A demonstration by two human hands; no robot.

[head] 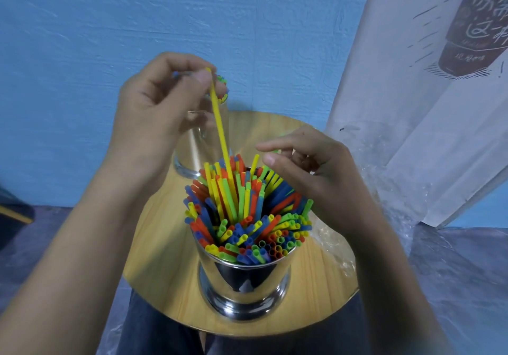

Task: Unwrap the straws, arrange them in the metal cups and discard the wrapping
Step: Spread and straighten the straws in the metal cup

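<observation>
My left hand pinches a yellow straw by its top, its foot inside the full cup. My right hand hovers loose and empty. I would push it straight down into a gap.

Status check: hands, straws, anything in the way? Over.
Left hand pinches yellow straw, lower end in near metal cup. Right hand open beside the bundle. Clear wrapping on table right of cup.
</observation>
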